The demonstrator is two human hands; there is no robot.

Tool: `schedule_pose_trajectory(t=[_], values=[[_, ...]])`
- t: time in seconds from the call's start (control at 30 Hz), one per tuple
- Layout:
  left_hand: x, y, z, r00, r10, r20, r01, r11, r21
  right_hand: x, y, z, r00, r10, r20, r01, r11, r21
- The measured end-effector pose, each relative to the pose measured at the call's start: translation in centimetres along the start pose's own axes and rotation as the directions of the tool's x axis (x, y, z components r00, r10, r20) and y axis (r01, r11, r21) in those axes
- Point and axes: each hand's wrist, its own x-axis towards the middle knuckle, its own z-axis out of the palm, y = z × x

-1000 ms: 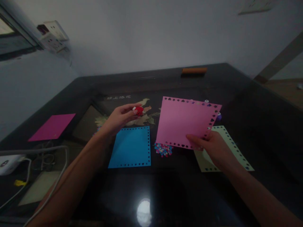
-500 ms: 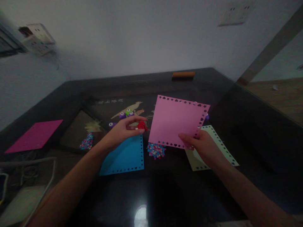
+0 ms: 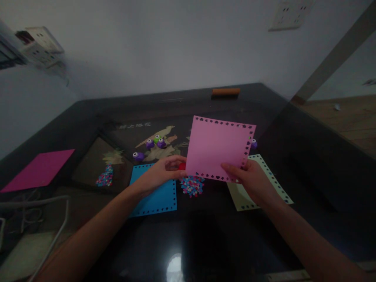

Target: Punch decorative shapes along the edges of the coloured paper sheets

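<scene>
Dark glossy worktop (image 3: pixel 223 243) meets pale wall (image 3: pixel 164 47). Right hand (image 3: pixel 255 178): grip clamped on lower right corner of pink sheet (image 3: pixel 219 147), held raised, hole-patterned along three edges. Left hand (image 3: pixel 164 170): grip closed around small red object (image 3: pixel 182 166) at the sheet's left edge. Confetti pile (image 3: pixel 192 188) lies below, between blue sheet (image 3: pixel 164 199) and pale green sheet (image 3: pixel 243 197).

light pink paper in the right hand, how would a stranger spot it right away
Over the dark table, find the right hand. It grips the light pink paper near the lower right corner. Unlike the flat-lying magenta paper, blue paper and pale green paper, it is held up.
</scene>
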Motion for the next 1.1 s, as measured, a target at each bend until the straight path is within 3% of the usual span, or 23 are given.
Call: schedule_pose_trajectory(t=[0.2, 0.33, 0.5, 0.73, 1.1], values=[[0.0, 0.2, 0.0, 1.000, 0.018, 0.008, -0.017, 0.992, -0.123, 0.3, 0.0, -0.4, 0.998, -0.034, -0.048, 0.036, 0.998, 0.049], [-0.2, 0.5, 0.4, 0.998, -0.064, -0.018, 0.061, 0.993, -0.102, 0.5, 0.0, -0.6, 0.992, -0.077, -0.097, 0.085, 0.993, 0.081], [-0.5, 0.5, 1.4, 0.997, -0.081, -0.020, 0.079, 0.994, -0.074, 0.5, 0.3, -0.4, 0.980, -0.155, -0.122, 0.169, 0.978, 0.119], [-0.7, 0.5, 2.4, 0.995, -0.003, -0.096, -0.008, 0.994, -0.106, -0.1, 0.8, 0.0, 0.936, -0.294, -0.196, 0.294, 0.955, -0.029], [-1.1, 0.9, 2.8, 0.999, 0.013, -0.042, -0.015, 0.998, -0.068, -0.7, 0.6, 0.2, 0.920, -0.348, -0.179, 0.319, 0.932, -0.171]])
